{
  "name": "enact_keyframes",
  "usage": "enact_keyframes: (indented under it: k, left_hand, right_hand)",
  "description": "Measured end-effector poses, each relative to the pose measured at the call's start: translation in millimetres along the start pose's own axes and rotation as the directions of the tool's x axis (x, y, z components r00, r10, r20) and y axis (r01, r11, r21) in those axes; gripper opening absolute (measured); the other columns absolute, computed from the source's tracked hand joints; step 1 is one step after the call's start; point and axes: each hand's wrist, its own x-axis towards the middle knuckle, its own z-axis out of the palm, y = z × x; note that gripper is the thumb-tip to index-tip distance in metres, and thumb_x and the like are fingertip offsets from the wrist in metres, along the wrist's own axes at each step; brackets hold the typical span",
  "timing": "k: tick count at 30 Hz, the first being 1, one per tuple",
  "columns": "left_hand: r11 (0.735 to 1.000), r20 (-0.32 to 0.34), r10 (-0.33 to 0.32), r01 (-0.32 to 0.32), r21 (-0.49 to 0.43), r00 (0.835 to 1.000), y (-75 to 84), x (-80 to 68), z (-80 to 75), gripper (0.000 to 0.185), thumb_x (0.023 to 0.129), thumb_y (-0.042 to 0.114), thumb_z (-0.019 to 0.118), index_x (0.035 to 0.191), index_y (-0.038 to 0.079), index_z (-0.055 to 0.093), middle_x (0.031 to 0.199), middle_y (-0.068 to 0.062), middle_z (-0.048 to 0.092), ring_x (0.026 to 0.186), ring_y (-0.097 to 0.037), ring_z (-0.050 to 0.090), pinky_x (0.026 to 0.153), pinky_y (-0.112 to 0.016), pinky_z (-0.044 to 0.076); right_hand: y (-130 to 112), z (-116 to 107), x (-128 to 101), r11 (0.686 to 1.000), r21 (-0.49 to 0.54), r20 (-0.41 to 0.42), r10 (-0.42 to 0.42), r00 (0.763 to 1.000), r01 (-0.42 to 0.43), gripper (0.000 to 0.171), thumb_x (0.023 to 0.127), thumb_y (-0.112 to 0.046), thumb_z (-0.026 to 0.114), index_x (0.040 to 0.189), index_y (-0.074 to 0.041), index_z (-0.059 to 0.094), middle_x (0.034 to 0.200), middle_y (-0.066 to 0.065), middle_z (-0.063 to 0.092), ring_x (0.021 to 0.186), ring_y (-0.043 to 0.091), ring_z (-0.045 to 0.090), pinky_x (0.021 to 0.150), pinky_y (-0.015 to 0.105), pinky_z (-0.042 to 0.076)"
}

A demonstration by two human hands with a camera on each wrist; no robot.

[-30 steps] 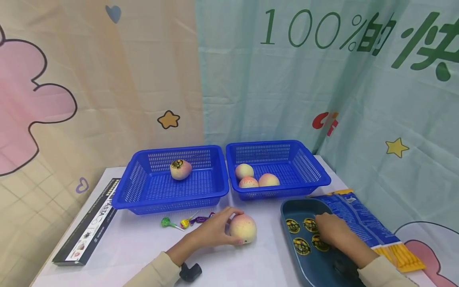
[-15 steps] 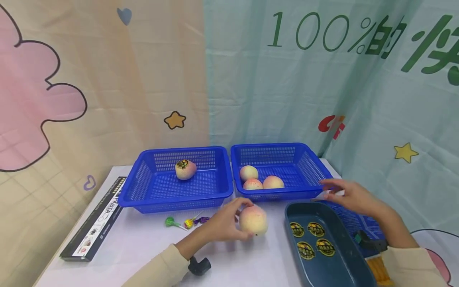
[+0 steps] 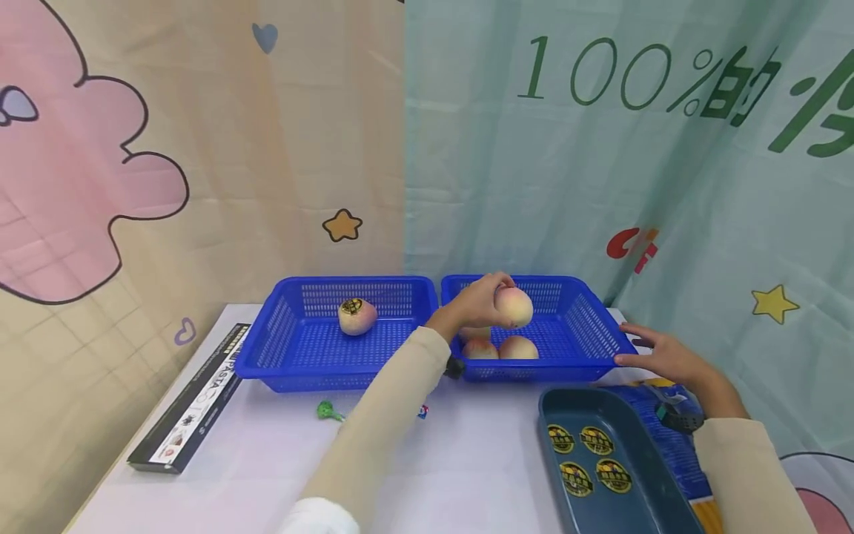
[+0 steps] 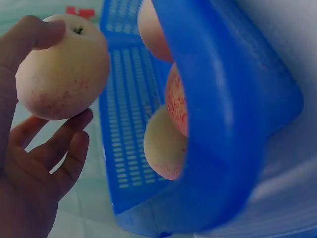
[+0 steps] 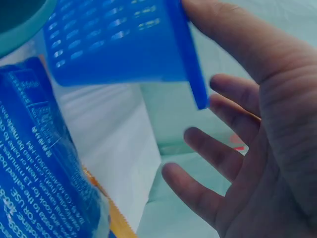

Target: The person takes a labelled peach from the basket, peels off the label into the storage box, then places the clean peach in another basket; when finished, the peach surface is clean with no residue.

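Note:
My left hand [image 3: 479,302] grips a pale pink-yellow peach [image 3: 514,307] over the right blue basket [image 3: 567,363]. In the left wrist view the thumb lies near the stem of the peach [image 4: 64,74], with fingers round its far side. Several peaches are in view; two [image 3: 518,348] show plainly in that basket, a third partly behind my hand. My right hand [image 3: 674,363] is at the basket's right front corner, its thumb touching the rim [image 5: 190,54] and its other fingers loosely extended. The left blue basket [image 3: 320,373] holds one peach [image 3: 357,317] with a black-and-gold sticker.
A dark teal tray [image 3: 620,512] with several round stickers [image 3: 597,440] stands at front right, beside a blue-and-yellow packet [image 3: 677,437]. A pasta box [image 3: 193,404] lies at left. A green lollipop [image 3: 327,410] lies near the left basket; my left arm covers others.
My left hand has carried the peach from the table up over the right basket. My right hand has left the tray and come to the basket's corner. The view has shifted slightly.

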Motion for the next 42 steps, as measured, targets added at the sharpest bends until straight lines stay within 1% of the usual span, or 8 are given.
enact_keyframes:
  k: [6,13,20,23,30,36,39,42]
  left_hand:
    - [0.980,0.017,-0.123,0.118,0.163,0.992,-11.0,9.6,14.2,0.067,0.077,0.027,0.088,0.133,0.018,0.053,0.123,-0.002,0.058,0.103,-0.017,0.057,0.086,-0.033,0.051]
    - [0.943,0.027,-0.179,0.164,0.288,0.984,0.7,14.1,31.8,0.070,0.081,0.030,0.085,0.140,0.023,0.048,0.130,-0.001,0.055,0.109,-0.020,0.059,0.093,-0.039,0.050]
    - [0.813,0.041,-0.404,0.338,0.474,0.914,-5.8,19.1,38.5,0.083,0.091,0.051,0.071,0.159,0.026,0.030,0.154,-0.002,0.045,0.138,-0.031,0.046,0.114,-0.061,0.027]
    - [0.789,0.034,-0.399,0.324,0.521,0.916,-8.2,11.2,35.9,0.067,0.096,0.048,0.064,0.155,0.025,0.040,0.150,-0.002,0.051,0.136,-0.033,0.047,0.112,-0.064,0.027]
    - [0.865,0.058,-0.353,0.303,0.400,0.934,-12.6,-4.1,23.2,0.048,0.099,0.034,0.067,0.144,0.022,0.055,0.145,0.000,0.056,0.137,-0.026,0.047,0.114,-0.058,0.029]
    - [0.976,0.040,-0.115,0.106,0.192,0.993,-16.3,-12.7,-18.7,0.044,0.101,0.025,0.064,0.142,0.011,0.054,0.141,-0.009,0.057,0.131,-0.026,0.052,0.105,-0.040,0.044]
    - [0.993,-0.005,-0.056,0.057,0.102,0.998,-20.2,-39.7,-56.9,0.047,0.102,0.024,0.064,0.144,0.009,0.051,0.141,-0.010,0.057,0.130,-0.028,0.053,0.104,-0.039,0.046]
    - [0.991,-0.042,-0.093,0.097,0.091,0.995,-26.2,-84.9,-97.3,0.050,0.101,0.028,0.066,0.146,0.011,0.050,0.143,-0.008,0.056,0.133,-0.027,0.050,0.107,-0.044,0.044]
  right_hand:
    - [2.2,8.3,0.8,0.999,0.037,0.004,-0.015,1.000,0.015,0.083,0.097,-0.036,0.069,0.158,0.001,0.026,0.153,0.039,0.027,0.133,0.060,0.034,0.096,0.072,0.041]
    - [11.6,9.9,-0.4,0.997,0.054,0.005,-0.047,0.999,0.047,0.078,0.099,-0.030,0.067,0.158,-0.001,0.026,0.155,0.038,0.024,0.131,0.061,0.037,0.094,0.070,0.044]
    - [9.8,9.9,-1.2,0.999,0.030,0.004,-0.026,1.000,0.026,0.080,0.099,-0.033,0.066,0.159,-0.003,0.023,0.154,0.039,0.026,0.129,0.062,0.037,0.092,0.074,0.042]
    - [9.3,10.6,0.7,0.999,0.032,0.004,-0.025,1.000,0.025,0.079,0.100,-0.034,0.065,0.160,-0.004,0.023,0.153,0.039,0.027,0.129,0.062,0.039,0.091,0.074,0.042]
    - [13.2,12.2,2.8,0.999,0.037,0.003,-0.025,1.000,0.024,0.080,0.100,-0.035,0.064,0.160,-0.005,0.020,0.153,0.039,0.027,0.130,0.062,0.037,0.091,0.075,0.042]
    - [20.8,11.5,-4.8,0.998,0.049,-0.006,-0.024,1.000,0.024,0.079,0.101,-0.031,0.064,0.159,0.000,0.021,0.150,0.042,0.027,0.128,0.064,0.036,0.090,0.074,0.043]
    - [21.7,12.1,-3.8,0.999,0.042,-0.003,-0.021,1.000,0.021,0.079,0.101,-0.032,0.064,0.158,0.001,0.020,0.150,0.044,0.026,0.128,0.065,0.035,0.090,0.074,0.044]
    - [20.2,10.5,-4.3,1.000,0.021,0.004,-0.019,1.000,0.019,0.081,0.100,-0.033,0.065,0.157,0.004,0.021,0.150,0.045,0.026,0.128,0.066,0.035,0.089,0.075,0.043]
